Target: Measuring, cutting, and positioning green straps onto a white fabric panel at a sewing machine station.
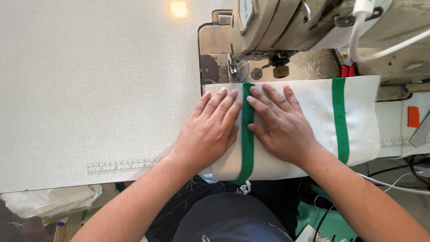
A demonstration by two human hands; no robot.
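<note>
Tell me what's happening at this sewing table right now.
A person sits at a sewing machine, both hands flat on a white cloth with green stripes. The left hand and right hand press on either side of one green stripe, lined up below the needle area.

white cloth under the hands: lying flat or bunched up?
Flat. The cloth lies smooth on the table, both hands, left and right, pressed palm-down either side of a green stripe; no bunching visible.
</note>
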